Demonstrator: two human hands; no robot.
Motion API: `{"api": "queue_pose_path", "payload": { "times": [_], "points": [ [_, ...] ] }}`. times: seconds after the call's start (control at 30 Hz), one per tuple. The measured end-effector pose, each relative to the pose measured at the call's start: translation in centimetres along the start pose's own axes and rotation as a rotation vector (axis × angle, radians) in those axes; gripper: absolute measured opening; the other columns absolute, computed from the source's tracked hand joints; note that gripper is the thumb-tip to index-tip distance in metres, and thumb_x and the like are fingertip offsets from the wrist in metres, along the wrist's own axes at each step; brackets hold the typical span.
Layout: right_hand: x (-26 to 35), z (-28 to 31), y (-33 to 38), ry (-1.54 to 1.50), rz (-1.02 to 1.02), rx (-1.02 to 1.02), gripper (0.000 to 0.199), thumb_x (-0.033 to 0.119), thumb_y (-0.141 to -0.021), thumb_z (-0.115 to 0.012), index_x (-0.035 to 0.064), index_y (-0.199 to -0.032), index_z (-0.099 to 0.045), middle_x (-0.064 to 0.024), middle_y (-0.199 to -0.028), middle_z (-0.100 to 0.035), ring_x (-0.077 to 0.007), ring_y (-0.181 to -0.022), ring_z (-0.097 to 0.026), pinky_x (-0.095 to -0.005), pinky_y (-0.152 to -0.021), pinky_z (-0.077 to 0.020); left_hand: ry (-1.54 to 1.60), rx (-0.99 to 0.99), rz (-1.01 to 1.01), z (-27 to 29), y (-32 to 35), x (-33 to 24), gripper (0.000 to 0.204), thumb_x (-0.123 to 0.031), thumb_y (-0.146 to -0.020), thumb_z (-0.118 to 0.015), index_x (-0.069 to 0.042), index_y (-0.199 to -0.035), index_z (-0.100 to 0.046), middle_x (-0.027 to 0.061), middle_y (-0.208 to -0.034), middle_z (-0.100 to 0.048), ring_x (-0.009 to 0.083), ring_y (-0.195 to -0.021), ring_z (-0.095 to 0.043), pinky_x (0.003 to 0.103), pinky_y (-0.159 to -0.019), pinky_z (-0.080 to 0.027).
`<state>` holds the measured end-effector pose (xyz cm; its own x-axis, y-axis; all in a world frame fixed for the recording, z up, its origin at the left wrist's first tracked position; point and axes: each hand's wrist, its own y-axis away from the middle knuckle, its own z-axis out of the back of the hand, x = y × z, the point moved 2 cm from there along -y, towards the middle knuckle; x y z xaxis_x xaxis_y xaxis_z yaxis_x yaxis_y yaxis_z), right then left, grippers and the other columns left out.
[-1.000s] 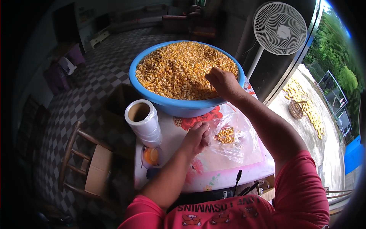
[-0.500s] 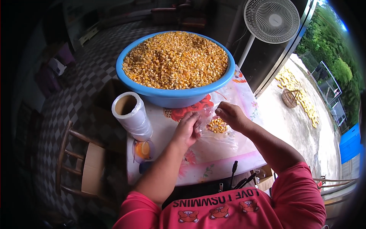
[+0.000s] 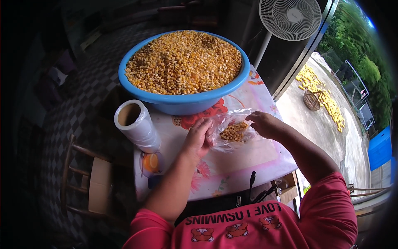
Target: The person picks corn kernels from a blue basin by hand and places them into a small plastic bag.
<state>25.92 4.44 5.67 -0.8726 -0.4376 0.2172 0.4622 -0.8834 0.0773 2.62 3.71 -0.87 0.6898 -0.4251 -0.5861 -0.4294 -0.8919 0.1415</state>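
A clear plastic bag (image 3: 248, 139) with a small heap of corn kernels (image 3: 233, 132) in it rests on the table between my hands. My left hand (image 3: 200, 137) grips the bag's left edge, fingers closed on the film. On the other side, my right hand (image 3: 265, 123) pinches the bag's upper right edge, and the film is spread apart between them. Just beyond stands a wide blue basin (image 3: 182, 99) heaped with loose corn kernels (image 3: 184, 62). Left of my left hand, a roll of clear plastic bags (image 3: 143, 128) stands upright on its end.
The flowered tablecloth (image 3: 232, 174) covers the table. A wooden chair (image 3: 78, 170) with a cardboard piece (image 3: 100, 178) is at the left. A fan (image 3: 290, 18) stands at the back right. Outside, corn cobs (image 3: 331, 110) lie on the ground around a wicker basket (image 3: 312, 99).
My hands have moved apart, spreading the bag wider. The kernels inside now look more shaded and bunched. The whole view has shifted slightly.
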Motion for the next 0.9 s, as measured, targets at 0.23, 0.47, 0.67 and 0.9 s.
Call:
{"api": "queue_pose_path", "payload": {
  "times": [0.23,0.47,0.67,0.9],
  "points": [
    [-0.7,1.3,0.8,-0.029,-0.12,0.01,0.039,-0.005,-0.078,-0.053,0.0008,-0.116,-0.053,-0.02,-0.102,-0.06,-0.0346,-0.092,-0.059,-0.038,-0.08,-0.0491,0.028,0.095,0.021,0.2,0.1,-0.1,0.013,-0.014,-0.091,-0.049,-0.013,-0.079,-0.049,-0.0044,-0.058,-0.044,0.0054,-0.046,-0.041,0.021,-0.041,-0.035],
    [-0.1,4.1,1.0,-0.027,0.02,-0.129,0.018,-0.005,-0.079,-0.045,0.0,-0.084,-0.061,-0.0136,-0.088,-0.055,-0.0277,-0.083,-0.057,-0.0344,-0.076,-0.0476,-0.051,0.03,0.004,0.4,0.1,-0.1,0.017,-0.021,-0.093,-0.048,-0.016,-0.077,-0.045,-0.0051,-0.06,-0.041,0.0048,-0.047,-0.039,0.021,-0.04,-0.033],
    [1.5,7.8,0.3,-0.082,-0.196,0.238,0.032,-0.005,-0.079,-0.04,0.0062,-0.096,-0.065,-0.0109,-0.091,-0.064,-0.0192,-0.079,-0.063,-0.0314,-0.069,-0.0517,-0.03,0.008,0.002,-0.1,0.4,0.0,0.009,-0.02,-0.092,-0.049,-0.013,-0.086,-0.047,-0.0028,-0.062,-0.043,0.0076,-0.047,-0.04,0.023,-0.04,-0.035],
    [6.8,10.1,-6.0,-0.368,0.206,-0.429,0.017,0.013,-0.083,-0.058,0.0053,-0.098,-0.061,-0.0084,-0.081,-0.064,-0.016,-0.072,-0.063,-0.0291,-0.063,-0.0503,-0.079,-0.039,0.049,-0.5,0.6,-0.2,0.008,-0.019,-0.092,-0.049,-0.011,-0.093,-0.051,-0.0047,-0.06,-0.043,0.005,-0.044,-0.04,0.02,-0.04,-0.034]
  ]
}}
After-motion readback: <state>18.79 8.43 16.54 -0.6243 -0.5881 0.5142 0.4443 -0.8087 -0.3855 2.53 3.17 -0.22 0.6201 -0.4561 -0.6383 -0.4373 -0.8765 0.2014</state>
